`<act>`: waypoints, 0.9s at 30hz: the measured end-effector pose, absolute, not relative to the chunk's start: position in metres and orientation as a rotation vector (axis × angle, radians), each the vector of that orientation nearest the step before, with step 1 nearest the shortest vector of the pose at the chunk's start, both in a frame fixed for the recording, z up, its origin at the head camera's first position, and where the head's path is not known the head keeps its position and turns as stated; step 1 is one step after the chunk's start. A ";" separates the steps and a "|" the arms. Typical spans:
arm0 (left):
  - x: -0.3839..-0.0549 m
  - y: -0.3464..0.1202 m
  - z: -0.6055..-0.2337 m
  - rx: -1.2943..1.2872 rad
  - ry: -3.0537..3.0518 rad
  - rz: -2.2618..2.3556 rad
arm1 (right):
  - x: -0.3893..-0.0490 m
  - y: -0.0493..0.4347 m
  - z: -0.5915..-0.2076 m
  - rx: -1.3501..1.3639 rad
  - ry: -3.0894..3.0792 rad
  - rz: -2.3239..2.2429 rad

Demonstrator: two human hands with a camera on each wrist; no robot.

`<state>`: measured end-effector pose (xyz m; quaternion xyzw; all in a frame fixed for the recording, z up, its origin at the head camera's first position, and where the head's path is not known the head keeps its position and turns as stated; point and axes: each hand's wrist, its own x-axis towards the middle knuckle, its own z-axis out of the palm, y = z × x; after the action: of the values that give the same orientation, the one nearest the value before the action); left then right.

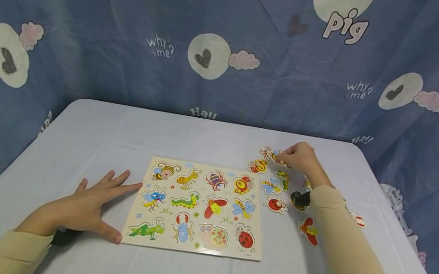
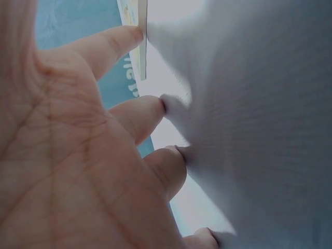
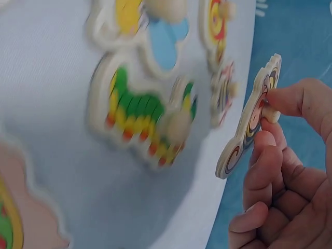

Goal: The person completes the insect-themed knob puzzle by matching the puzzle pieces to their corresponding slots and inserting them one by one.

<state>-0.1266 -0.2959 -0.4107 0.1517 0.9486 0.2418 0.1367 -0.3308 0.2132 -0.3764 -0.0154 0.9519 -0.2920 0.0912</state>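
My right hand pinches a bee puzzle piece by its small wooden knob, with thumb and fingers. In the right wrist view the piece is tilted on edge above the white table. Below it lie a green caterpillar piece and a blue-winged insect piece. My left hand is spread at the left side of the wooden puzzle board. Its index fingertip and thumb touch the board's edge; the other fingertips rest on the table. The board shows printed insects in shallow outlines.
Right of the board lie more knobbed pieces: a snail, a spider, a ladybug and a red-winged bug. Others are partly hidden by the right forearm. A blue printed curtain hangs behind the white table.
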 end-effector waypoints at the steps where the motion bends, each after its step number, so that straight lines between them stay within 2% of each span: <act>1: -0.126 -0.296 -0.411 0.445 2.747 0.703 | -0.331 0.210 -0.376 -0.058 2.825 -0.874; 27: -0.123 -0.298 -0.410 0.422 2.734 0.765 | -0.316 0.134 -0.368 -0.387 2.778 -0.931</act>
<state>-0.1234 -0.2980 -0.4104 0.1458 0.9438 0.2641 0.1351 -0.3161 0.1340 -0.3675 -0.1305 0.9359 -0.3135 0.0931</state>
